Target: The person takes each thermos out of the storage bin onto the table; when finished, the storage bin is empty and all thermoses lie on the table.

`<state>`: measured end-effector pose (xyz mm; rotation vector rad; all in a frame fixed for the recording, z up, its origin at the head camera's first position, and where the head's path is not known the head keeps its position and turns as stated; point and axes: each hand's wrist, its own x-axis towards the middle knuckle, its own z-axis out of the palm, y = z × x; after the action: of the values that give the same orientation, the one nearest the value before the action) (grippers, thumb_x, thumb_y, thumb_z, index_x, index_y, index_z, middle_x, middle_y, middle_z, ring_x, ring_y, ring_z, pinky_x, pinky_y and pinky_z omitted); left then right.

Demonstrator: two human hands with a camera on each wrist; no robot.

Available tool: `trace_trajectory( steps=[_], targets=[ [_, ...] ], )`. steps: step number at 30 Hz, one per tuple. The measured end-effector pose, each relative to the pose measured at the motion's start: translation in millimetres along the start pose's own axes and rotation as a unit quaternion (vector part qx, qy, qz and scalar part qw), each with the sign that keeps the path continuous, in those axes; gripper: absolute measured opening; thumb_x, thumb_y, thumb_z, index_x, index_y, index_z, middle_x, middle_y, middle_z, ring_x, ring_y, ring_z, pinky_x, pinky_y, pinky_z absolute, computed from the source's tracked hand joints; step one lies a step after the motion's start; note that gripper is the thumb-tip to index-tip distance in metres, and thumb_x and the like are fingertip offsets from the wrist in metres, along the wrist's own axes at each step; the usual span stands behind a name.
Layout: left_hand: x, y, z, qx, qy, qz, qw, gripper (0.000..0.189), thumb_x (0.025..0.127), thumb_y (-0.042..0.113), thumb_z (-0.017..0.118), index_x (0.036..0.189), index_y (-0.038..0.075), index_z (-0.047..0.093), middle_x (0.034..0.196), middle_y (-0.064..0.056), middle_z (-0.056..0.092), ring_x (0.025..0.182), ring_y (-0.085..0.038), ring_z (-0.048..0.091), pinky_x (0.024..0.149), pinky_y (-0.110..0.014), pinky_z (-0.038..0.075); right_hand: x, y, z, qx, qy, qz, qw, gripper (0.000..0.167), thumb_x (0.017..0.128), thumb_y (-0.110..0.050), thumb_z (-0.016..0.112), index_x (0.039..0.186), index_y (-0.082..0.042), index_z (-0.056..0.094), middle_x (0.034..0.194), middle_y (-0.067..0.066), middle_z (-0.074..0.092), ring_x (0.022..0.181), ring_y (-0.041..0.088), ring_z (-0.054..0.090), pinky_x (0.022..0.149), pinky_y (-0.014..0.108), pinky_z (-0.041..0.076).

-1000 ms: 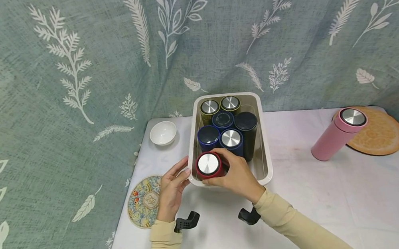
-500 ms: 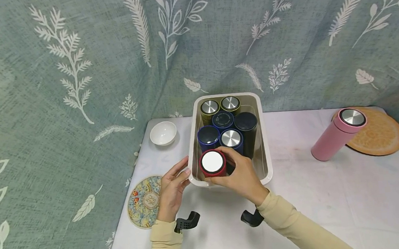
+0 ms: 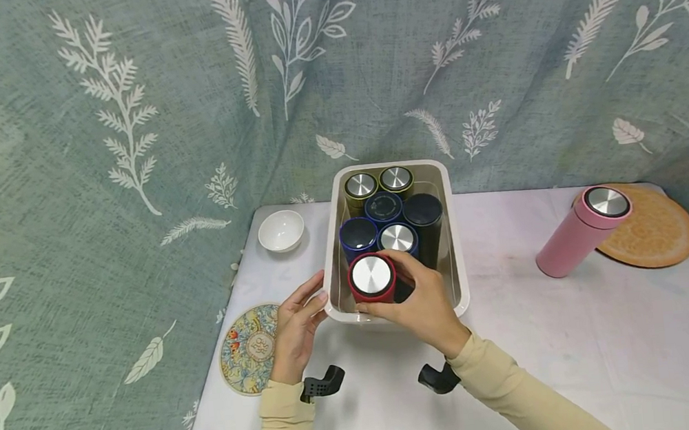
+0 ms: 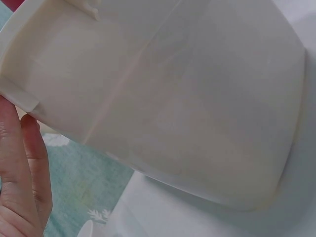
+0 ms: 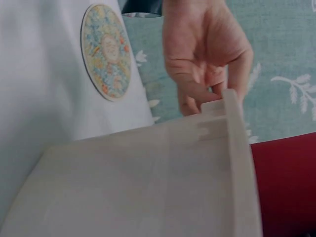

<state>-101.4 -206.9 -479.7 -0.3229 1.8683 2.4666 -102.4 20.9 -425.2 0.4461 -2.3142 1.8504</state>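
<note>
In the head view my right hand point(image 3: 417, 298) grips a red vacuum flask point(image 3: 372, 276) round its upper part, thumb near side and fingers far side, its silver lid facing up. It stands at the near left of a pale plastic bin point(image 3: 460, 252). My left hand point(image 3: 298, 320) holds the bin's rim at the left front corner; its fingers point(image 4: 37, 163) reach under the rim in the left wrist view. Inside the bin, upright, are a blue-rimmed flask point(image 3: 358, 233), a silver-lidded blue one point(image 3: 398, 237), a tall black one point(image 3: 424, 214) and several others.
A pink flask point(image 3: 574, 238) leans at the right, by a round orange-slice mat point(image 3: 664, 233). At the left are a white bowl point(image 3: 282, 231) and a round patterned mat point(image 3: 251, 348). A leaf-print curtain point(image 3: 405, 64) stands behind the white table point(image 3: 518, 337).
My right hand has shifted a little to the right and away from me with the red flask, whose lid looks slightly larger. My left hand keeps its place on the bin.
</note>
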Motion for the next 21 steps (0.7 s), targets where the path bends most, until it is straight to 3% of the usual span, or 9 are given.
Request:
trace_trajectory(
  steps=[13,21],
  targets=[
    [0.2,-0.6,-0.2,-0.019,-0.002,-0.003,0.9998,0.048,0.095,-0.005,0.058,0.143,-0.007,0.049,0.119,0.008,0.071,0.096,-0.005,0.069,0.077,-0.020,0.057,-0.9,-16.0,-8.4,0.020,0.038,-0.018,0.9989,0.079,0.060,-0.016,0.098,0.131,-0.018,0.062,0.122,0.000,0.072,0.109,0.013,0.068,0.096,0.021,0.056],
    [0.3,-0.8,-0.6,-0.014,-0.004,-0.001,0.9999,0.049,0.095,-0.003,0.059,0.143,-0.007,0.049,0.121,0.007,0.070,0.097,-0.005,0.069,0.077,-0.020,0.057,-0.5,-26.4,-17.8,0.021,0.063,-0.059,0.9960,0.078,0.061,-0.012,0.096,0.131,-0.016,0.062,0.121,0.004,0.073,0.107,0.010,0.068,0.090,0.018,0.056]
  ],
)
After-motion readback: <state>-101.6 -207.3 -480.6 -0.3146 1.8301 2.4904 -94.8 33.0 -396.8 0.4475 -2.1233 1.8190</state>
